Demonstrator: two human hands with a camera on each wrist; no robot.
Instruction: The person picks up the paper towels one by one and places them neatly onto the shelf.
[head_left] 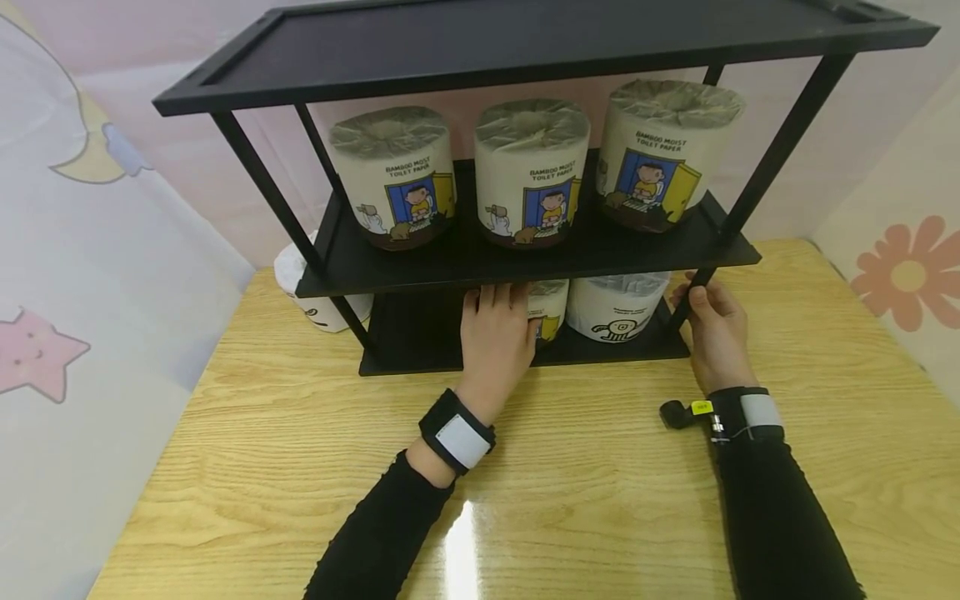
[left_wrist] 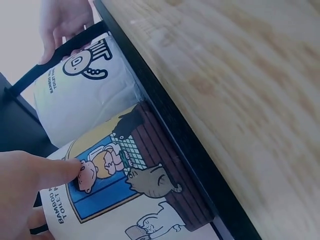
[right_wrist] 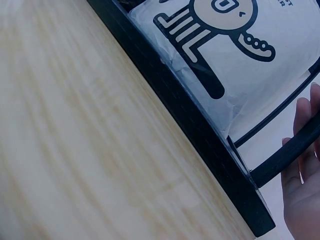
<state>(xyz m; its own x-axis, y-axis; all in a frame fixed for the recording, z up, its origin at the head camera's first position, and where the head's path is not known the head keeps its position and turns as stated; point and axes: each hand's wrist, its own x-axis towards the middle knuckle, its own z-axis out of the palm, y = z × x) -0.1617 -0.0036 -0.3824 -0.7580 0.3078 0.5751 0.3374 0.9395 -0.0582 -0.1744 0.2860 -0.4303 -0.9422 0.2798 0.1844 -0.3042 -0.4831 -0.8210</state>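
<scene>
My left hand [head_left: 497, 343] reaches in under the middle shelf and holds a wrapped toilet paper roll [head_left: 552, 312] on the bottom shelf. In the left wrist view its thumb [left_wrist: 55, 172] presses the printed cartoon label, while the other fingers are mostly hidden. Beside that roll, to the right, stands a white toilet paper roll [head_left: 618, 308] with a striped animal drawing. My right hand [head_left: 718, 329] grips the right front post [right_wrist: 287, 150] of the black rack, thumb in front and fingers behind it.
Three printed toilet paper rolls stand on the middle shelf, among them a left one [head_left: 393, 179]. The rack's top shelf [head_left: 525, 42] overhangs them. Behind the left post, a white roll [head_left: 318, 304] rests on the wooden table [head_left: 570, 467]. Decorated walls flank the table.
</scene>
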